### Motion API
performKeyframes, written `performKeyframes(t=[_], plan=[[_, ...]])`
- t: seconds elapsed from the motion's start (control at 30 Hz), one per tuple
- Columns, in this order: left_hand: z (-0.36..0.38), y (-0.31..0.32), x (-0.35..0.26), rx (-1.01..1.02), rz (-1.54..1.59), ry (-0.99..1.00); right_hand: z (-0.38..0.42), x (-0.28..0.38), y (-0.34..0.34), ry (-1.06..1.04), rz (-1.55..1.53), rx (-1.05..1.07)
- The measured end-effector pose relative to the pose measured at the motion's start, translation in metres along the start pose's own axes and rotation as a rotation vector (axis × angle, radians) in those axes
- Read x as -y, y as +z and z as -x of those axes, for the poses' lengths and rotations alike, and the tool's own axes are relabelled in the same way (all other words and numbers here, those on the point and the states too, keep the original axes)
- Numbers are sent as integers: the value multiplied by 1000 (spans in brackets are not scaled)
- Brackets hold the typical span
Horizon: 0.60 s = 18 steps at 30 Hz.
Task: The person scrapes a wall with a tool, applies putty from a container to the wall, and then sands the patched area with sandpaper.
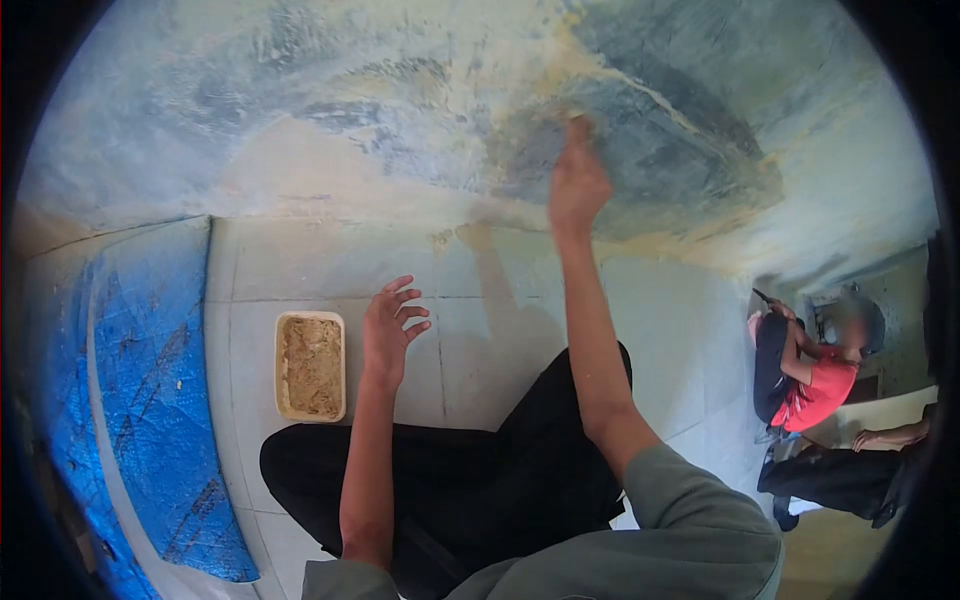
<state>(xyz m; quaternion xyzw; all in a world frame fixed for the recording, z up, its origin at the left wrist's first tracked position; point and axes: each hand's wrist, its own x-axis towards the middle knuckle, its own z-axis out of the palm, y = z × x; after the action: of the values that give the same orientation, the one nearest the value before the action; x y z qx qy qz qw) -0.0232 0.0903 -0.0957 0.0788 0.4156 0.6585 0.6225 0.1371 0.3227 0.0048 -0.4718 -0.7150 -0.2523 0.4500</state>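
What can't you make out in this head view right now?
All in the head view:
1. Right hand: motion blur hides its fingertips and what they may hold near the wall.
2. Blue sheeting: left side cut off by the picture's dark edge.
3. Dark item by the red-shirted person: too small to identify.

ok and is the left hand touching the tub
No, the left hand is beside the tub, with a strip of tiled floor showing between them.
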Motion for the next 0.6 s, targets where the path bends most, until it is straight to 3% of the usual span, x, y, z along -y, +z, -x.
performKeyframes(t=[0.03,0.1,0.13,0.27,0.5,0.6], plan=[[0,-1,-1,-7,4,4,-10,-8,0,7,10,9],[-1,-1,-1,-2,14,-10,-30,-30,1,4,-135,-273],[-1,0,-1,-5,40,-19,-24,-30,3,3,-120,-271],[-2,2,4,3,40,-52,17,20,15,-238,-255,102],[-3,-7,3,0,67,-37,-28,-2,8,-112,-215,-225],[-5,-3,7,20,85,-40,2,29,16,-155,-125,-48]])
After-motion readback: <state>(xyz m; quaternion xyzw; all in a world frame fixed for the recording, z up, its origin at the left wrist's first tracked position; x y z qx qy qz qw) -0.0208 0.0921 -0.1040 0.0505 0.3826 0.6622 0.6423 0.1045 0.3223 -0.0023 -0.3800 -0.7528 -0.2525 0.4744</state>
